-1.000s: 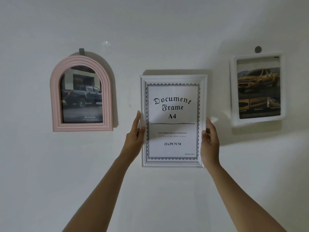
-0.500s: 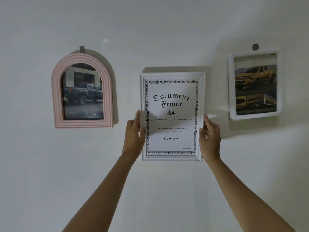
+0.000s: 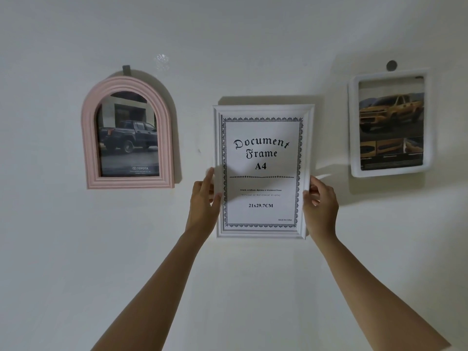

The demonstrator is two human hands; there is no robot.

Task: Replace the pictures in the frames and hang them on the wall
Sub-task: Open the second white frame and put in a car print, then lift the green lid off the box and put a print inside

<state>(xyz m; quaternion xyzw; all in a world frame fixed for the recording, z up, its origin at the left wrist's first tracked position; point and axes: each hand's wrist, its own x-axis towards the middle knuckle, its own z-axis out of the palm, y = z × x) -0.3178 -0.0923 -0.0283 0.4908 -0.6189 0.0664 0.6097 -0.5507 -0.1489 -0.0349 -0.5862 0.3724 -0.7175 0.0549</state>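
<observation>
left grip (image 3: 202, 206) and right grip (image 3: 321, 209) have curled tighter, both clasping the white frame (image 3: 263, 109) by its side edges; it hasn't moved on the wall (image 3: 253, 46). stock insert (image 3: 262, 171) still in, so likely coming down.

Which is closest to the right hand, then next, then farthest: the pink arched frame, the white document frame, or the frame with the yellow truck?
1. White document frame: the right hand holds its right edge.
2. White frame with the yellow truck: up and right.
3. Pink arched frame: far left.
</observation>
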